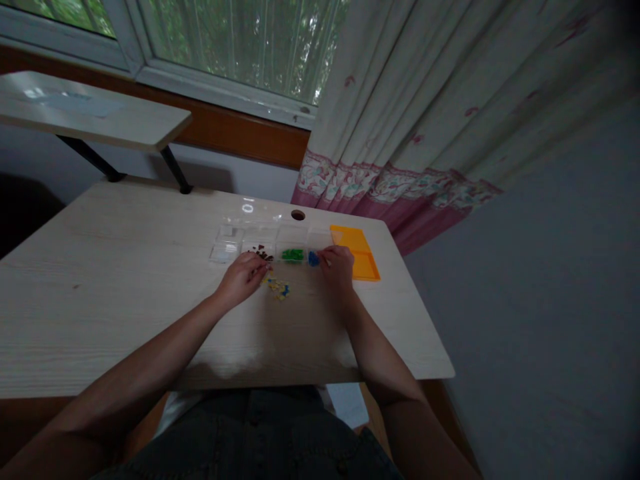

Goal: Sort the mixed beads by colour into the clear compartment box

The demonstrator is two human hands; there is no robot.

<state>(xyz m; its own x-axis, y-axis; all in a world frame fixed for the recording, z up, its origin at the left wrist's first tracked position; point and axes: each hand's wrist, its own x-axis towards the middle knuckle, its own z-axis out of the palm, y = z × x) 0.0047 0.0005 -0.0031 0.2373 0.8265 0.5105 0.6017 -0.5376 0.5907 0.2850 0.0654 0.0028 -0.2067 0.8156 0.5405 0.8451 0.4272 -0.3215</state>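
My left hand is closed in a pinch just in front of the dark brown pieces; what its fingertips hold is too small to make out. Over the right end of a row of clear plastic boxes, my right hand has its fingers drawn together beside the small blue pieces. Whatever it pinches cannot be named. Green pieces fill a box between the hands. A loose pile of tiny yellow and blue pieces lies on the table in front of the boxes.
An orange tray sits right of the boxes, partly behind my right hand. The pale wooden table has a round cable hole near its back edge. A raised shelf stands at back left; a curtain hangs behind.
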